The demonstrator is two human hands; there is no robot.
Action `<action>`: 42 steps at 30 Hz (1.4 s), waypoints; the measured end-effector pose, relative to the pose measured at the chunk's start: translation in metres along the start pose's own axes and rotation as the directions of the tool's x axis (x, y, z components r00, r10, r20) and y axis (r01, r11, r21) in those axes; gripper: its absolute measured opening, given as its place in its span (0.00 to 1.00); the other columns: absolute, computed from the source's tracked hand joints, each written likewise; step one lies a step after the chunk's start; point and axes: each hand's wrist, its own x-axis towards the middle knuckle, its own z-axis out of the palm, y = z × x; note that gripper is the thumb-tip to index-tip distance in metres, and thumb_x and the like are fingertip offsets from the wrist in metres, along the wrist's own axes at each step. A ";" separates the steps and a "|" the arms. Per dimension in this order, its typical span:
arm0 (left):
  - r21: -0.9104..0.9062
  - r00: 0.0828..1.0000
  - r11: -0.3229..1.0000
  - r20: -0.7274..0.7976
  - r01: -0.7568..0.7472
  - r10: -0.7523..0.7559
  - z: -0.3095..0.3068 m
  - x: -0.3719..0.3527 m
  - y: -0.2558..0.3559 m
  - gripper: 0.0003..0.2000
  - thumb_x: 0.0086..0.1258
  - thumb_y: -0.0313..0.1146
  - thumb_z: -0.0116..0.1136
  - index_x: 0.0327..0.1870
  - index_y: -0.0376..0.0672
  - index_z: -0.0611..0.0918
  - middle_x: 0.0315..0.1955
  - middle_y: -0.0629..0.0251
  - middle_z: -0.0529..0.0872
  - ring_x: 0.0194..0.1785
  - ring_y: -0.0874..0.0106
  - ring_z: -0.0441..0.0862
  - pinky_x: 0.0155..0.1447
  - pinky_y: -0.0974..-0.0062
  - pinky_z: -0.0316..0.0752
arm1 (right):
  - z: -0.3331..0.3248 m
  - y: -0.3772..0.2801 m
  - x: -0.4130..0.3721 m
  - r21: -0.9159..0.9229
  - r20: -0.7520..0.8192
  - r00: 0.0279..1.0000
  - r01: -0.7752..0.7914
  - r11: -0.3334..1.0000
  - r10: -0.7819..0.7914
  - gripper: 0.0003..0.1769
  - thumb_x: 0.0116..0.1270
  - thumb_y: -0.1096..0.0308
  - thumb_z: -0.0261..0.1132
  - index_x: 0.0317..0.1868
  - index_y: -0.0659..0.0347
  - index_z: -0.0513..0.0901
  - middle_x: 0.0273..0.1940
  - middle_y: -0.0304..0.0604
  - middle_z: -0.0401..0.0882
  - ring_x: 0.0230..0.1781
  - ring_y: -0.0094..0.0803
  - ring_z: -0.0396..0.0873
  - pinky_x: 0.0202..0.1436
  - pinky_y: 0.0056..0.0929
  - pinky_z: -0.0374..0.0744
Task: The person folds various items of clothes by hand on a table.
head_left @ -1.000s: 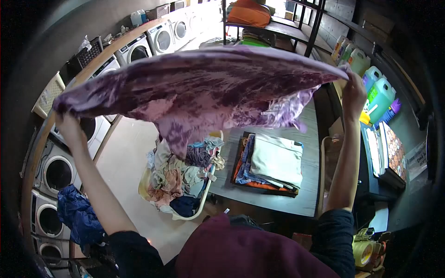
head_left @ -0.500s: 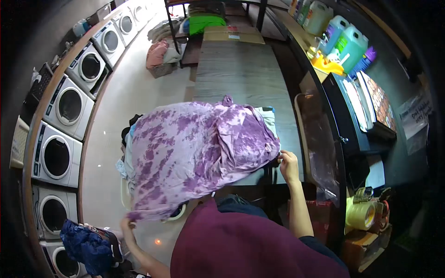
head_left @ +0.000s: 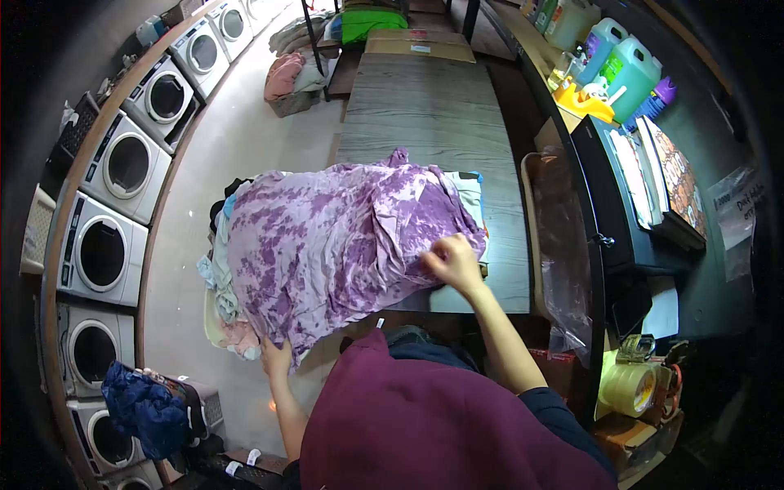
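Your right hand (head_left: 449, 263) is bunched tight on the purple cloth (head_left: 327, 245) near its right edge | your left hand (head_left: 276, 358) grips its near corner | cloth lies over the bench (head_left: 433, 114) and the clothes pile (head_left: 219, 269) on the left | soft, light, floppy: hold it by the corners.

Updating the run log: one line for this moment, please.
left hand: holds hem of purple tie-dye cloth | right hand: closed on cloth near table edge | cloth: draped over clothes pile and folded stack

Cloth (head_left: 343, 237) over table (head_left: 433, 114) and basket; washers (head_left: 106, 245) left, shelf (head_left: 621, 188) right
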 end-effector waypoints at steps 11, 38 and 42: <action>-0.212 0.933 0.973 -0.361 -0.089 0.007 0.034 -0.041 -0.029 0.33 0.68 0.43 0.58 0.70 0.34 0.65 0.69 0.43 0.66 0.74 0.48 0.60 0.76 0.54 0.55 | 0.055 -0.018 -0.015 0.104 -0.046 0.983 0.184 0.977 -0.180 0.04 0.63 0.72 0.66 0.37 0.61 0.84 0.46 0.52 0.81 0.52 0.44 0.77 0.56 0.39 0.75; -0.684 0.938 0.722 -0.311 -0.106 -0.156 0.001 0.061 -0.048 0.15 0.61 0.39 0.68 0.40 0.35 0.86 0.32 0.59 0.87 0.36 0.68 0.82 0.45 0.70 0.75 | -0.020 -0.036 -0.094 0.013 0.251 0.779 -0.596 0.803 0.575 0.33 0.45 0.73 0.77 0.56 0.69 0.80 0.42 0.48 0.85 0.33 0.32 0.81 0.42 0.32 0.80; -0.785 0.979 0.587 0.189 0.196 -0.074 -0.047 0.024 -0.040 0.13 0.69 0.37 0.63 0.41 0.35 0.85 0.34 0.64 0.86 0.39 0.73 0.80 0.46 0.74 0.74 | -0.024 -0.032 -0.084 0.147 0.266 0.803 -0.581 0.801 0.533 0.12 0.58 0.75 0.70 0.43 0.71 0.86 0.30 0.43 0.86 0.31 0.25 0.81 0.37 0.27 0.79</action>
